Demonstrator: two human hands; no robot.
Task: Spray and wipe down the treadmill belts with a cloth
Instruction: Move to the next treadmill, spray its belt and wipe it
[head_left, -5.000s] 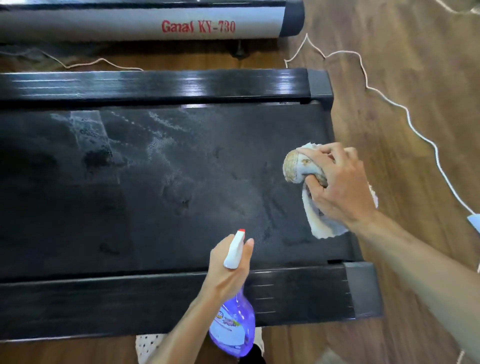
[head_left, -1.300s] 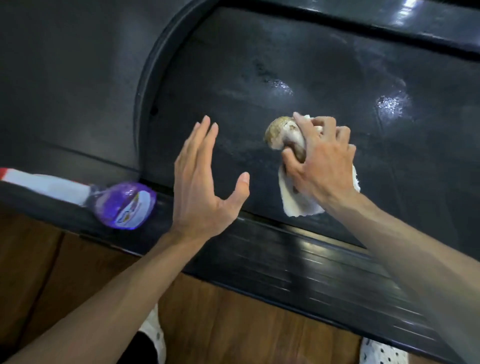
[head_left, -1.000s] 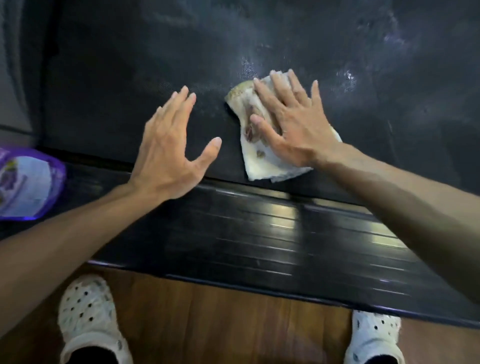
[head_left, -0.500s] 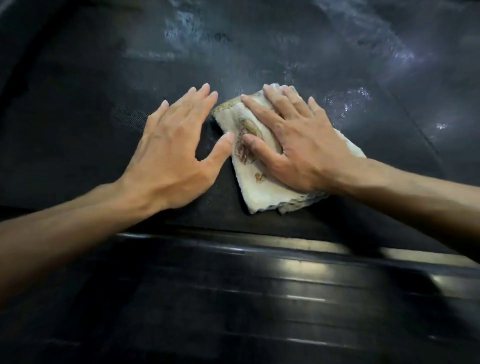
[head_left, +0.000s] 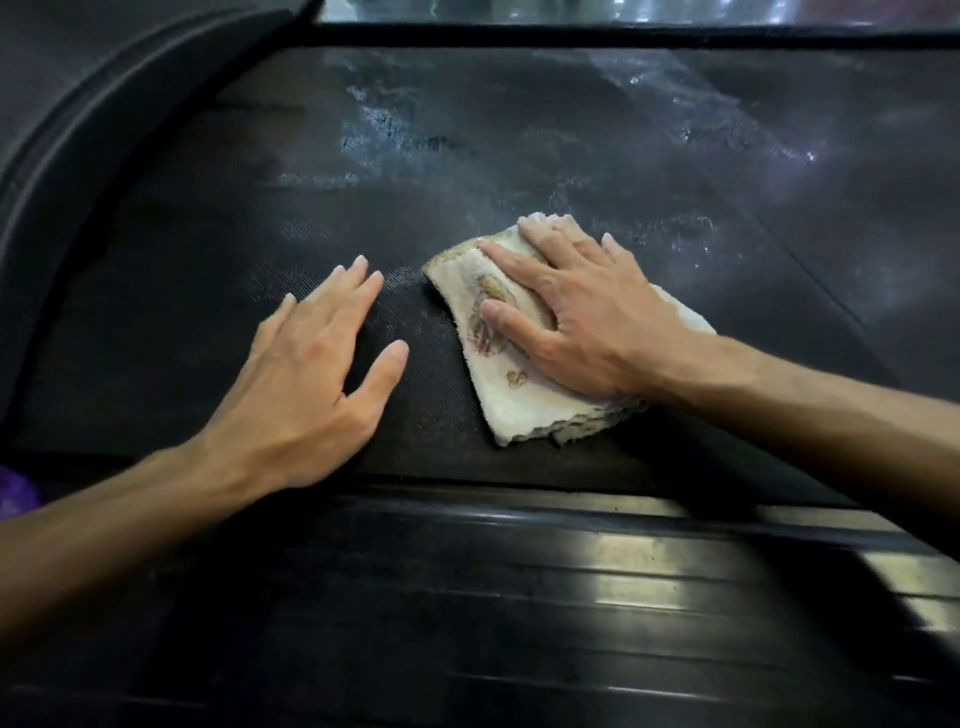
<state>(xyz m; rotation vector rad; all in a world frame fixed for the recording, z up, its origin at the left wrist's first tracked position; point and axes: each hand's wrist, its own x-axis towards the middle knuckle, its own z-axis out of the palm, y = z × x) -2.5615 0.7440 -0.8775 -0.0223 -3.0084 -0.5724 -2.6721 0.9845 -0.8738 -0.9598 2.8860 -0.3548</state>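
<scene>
Fingers flat on folded terry cloth; textured wet belt.

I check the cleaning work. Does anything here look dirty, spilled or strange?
The cloth under the right hand carries brown stains, so it may smear dirt. Wet streaks and droplets lie unwiped on the treadmill belt beyond it. The left hand rests flat on the belt. Nothing looks damaged.

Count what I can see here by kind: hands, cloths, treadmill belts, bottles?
Hands: 2, left hand and right hand
Cloths: 1, cloth
Treadmill belts: 1, belt
Bottles: 1, purple bottle, only a sliver visible
Total: 5
</scene>
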